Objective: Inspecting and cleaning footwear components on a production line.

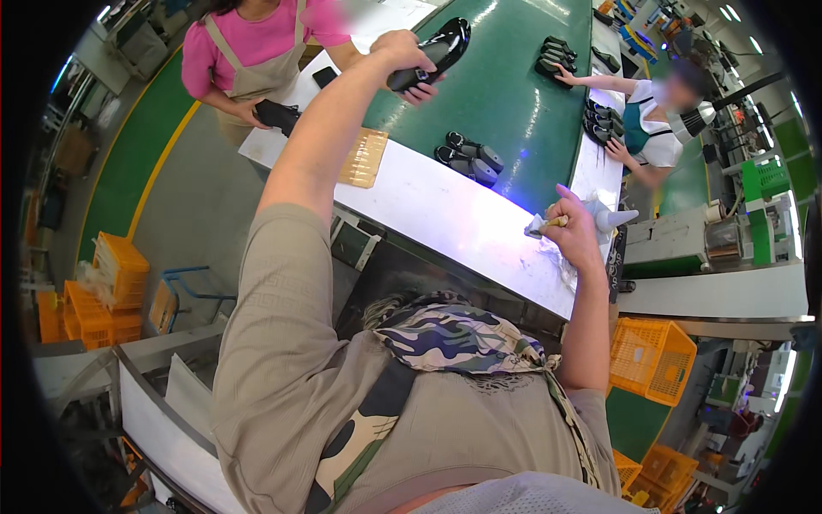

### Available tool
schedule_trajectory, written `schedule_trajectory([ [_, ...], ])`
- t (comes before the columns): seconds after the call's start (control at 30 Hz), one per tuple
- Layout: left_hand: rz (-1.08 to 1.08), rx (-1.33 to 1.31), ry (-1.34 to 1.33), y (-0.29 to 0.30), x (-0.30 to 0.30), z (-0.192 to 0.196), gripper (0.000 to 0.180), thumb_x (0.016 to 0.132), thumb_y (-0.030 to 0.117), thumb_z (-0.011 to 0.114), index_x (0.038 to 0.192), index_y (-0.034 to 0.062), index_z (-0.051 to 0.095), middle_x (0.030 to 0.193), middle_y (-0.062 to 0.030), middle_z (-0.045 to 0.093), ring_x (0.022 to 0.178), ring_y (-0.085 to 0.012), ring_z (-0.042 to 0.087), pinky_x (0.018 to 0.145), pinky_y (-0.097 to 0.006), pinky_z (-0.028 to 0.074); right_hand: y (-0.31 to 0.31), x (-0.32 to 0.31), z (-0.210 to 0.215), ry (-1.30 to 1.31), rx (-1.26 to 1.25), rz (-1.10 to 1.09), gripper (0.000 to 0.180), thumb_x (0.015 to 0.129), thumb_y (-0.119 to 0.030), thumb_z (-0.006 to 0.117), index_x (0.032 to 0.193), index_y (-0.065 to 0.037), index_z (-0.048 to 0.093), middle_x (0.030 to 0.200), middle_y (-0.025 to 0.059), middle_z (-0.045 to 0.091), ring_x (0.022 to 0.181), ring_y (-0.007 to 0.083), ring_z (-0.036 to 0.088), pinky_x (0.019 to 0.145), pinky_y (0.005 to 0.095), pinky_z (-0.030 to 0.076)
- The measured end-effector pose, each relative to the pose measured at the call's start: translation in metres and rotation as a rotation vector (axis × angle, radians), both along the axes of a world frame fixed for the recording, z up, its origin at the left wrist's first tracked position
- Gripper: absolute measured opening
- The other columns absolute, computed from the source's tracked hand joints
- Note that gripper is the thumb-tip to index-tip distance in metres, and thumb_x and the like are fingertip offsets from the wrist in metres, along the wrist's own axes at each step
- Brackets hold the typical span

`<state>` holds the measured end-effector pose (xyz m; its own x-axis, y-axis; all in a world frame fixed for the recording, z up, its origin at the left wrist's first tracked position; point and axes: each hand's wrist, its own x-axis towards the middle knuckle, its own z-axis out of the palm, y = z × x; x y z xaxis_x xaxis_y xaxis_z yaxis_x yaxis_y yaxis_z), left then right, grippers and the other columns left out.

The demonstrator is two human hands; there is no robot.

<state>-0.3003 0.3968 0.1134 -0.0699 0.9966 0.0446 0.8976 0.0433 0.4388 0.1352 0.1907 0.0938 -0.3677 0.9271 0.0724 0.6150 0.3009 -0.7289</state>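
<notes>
My left hand reaches out over the green belt and grips a glossy black shoe with a small buckle-like ornament. More fingers show below the shoe; whether they are mine or the co-worker's I cannot tell. My right hand is above the white ledge, pinching a small brush by its pale handle, one finger pointing up. The brush end looks whitish and is hard to make out. Just behind that hand lies a whitish bottle with a cone-shaped nozzle. A pair of black shoes sits on the belt between my hands.
The white ledge runs along the green belt. On it lies a cardboard piece. A person in pink at left holds a dark shoe. Another person handles shoes across the belt. Orange crates stand at right.
</notes>
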Motion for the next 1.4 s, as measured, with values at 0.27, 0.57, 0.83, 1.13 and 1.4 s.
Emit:
schedule_trajectory([
  [0.27,0.577,0.427,-0.028,-0.015,-0.069,-0.041,0.077,0.061,0.037,0.083,0.126,0.0049,0.057,0.118,-0.0177,0.063,0.113,-0.0355,0.061,0.095,-0.045,0.050,0.001,0.011,-0.025,-0.022,0.041,0.037,0.024,0.063,0.003,0.076,0.076,-0.004,0.057,0.109,0.0189,0.066,0.135,0.0383,0.047,0.099,0.0415,0.045],
  [0.57,0.229,-0.237,-0.858,-0.074,0.117,-0.259,0.059,0.072,0.029,0.086,0.110,-0.0095,0.065,0.098,-0.0193,0.069,0.080,-0.0248,0.068,0.069,-0.036,0.057,0.010,0.052,-0.061,0.008,-0.036,-0.044,0.023,0.065,0.000,0.076,0.078,-0.004,0.058,0.103,0.0162,0.064,0.125,0.0369,0.055,0.095,0.0386,0.046],
  [0.83,0.712,-0.375,-1.343,-0.050,0.251,-0.315,0.061,0.074,0.035,0.084,0.117,-0.0021,0.062,0.118,-0.0204,0.065,0.101,-0.0336,0.065,0.071,-0.045,0.058,0.025,0.104,-0.103,0.098,-0.308,-0.030,0.029,0.066,0.001,0.073,0.094,0.004,0.064,0.108,0.0174,0.068,0.104,0.0254,0.063,0.096,0.0373,0.047],
  [1.13,1.076,-0.356,-1.011,0.000,0.288,-0.287,0.093,0.071,0.044,0.084,0.129,-0.0114,0.039,0.115,-0.0269,0.064,0.092,-0.0346,0.070,0.075,-0.039,0.058,0.073,0.189,-0.109,0.165,-0.334,0.062,0.022,0.066,-0.001,0.074,0.075,-0.002,0.054,0.100,0.0148,0.064,0.117,0.0339,0.058,0.102,0.0410,0.042],
  [1.4,1.055,-0.328,-0.973,0.058,0.260,-0.301,0.095,0.068,0.041,0.087,0.129,-0.0071,0.033,0.117,-0.0280,0.062,0.101,-0.0371,0.068,0.084,-0.041,0.058,0.102,0.148,-0.087,0.171,-0.274,0.060,0.019,0.068,0.003,0.070,0.075,-0.004,0.054,0.084,0.0079,0.058,0.099,0.0246,0.060,0.110,0.0450,0.038],
])
